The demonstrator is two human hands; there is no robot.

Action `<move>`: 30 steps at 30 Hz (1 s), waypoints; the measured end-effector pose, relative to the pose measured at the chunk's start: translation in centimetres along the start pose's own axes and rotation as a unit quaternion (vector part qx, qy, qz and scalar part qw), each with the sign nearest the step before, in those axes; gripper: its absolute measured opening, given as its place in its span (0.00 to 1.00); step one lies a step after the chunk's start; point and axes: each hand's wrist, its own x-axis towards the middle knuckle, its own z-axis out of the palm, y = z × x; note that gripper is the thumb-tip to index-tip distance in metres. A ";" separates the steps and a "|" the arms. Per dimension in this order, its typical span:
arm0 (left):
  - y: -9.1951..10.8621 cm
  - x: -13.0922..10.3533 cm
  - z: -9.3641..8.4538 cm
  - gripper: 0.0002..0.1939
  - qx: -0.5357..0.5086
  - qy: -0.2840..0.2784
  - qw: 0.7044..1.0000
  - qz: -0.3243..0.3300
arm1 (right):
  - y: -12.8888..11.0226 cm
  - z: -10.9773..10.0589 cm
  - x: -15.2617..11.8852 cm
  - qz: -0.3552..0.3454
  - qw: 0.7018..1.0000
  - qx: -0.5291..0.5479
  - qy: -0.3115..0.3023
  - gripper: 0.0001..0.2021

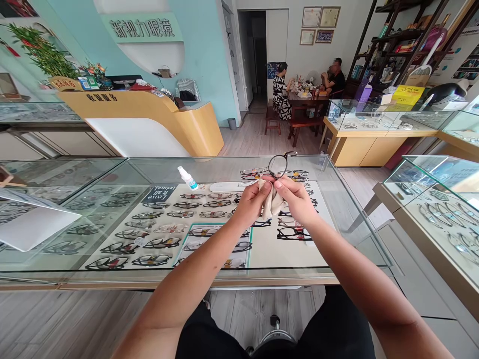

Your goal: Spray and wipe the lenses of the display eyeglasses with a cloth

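A pair of dark round-rimmed eyeglasses is held up above the glass counter, one lens and a temple showing over my fingertips. Around its lower part bunches a beige cleaning cloth, hanging down between my hands. My left hand is closed, its thumb and fingers pinching the cloth against the eyeglasses. Close beside it, my right hand also closes on the eyeglasses and cloth, thumb toward me. My fingers and the cloth hide the other lens.
A white spray bottle stands on the glass display counter. Rows of eyeglasses lie under the glass. A white panel, perhaps a laptop lid, is at the left. Two people sit at a wooden table farther back.
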 end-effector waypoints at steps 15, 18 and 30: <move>1.5 0.3 -0.5 0.31 0.042 -0.078 0.996 -0.002 | 1.0 0.2 0.0 0.098 0.987 0.125 0.033 0.28; 0.9 0.3 0.0 0.32 0.050 -0.035 0.998 0.001 | 1.5 0.6 0.0 0.080 0.992 0.090 0.027 0.30; 0.8 0.5 -1.4 0.35 0.069 -0.057 0.996 -0.009 | 1.1 -0.1 -0.1 0.084 0.991 0.107 0.016 0.26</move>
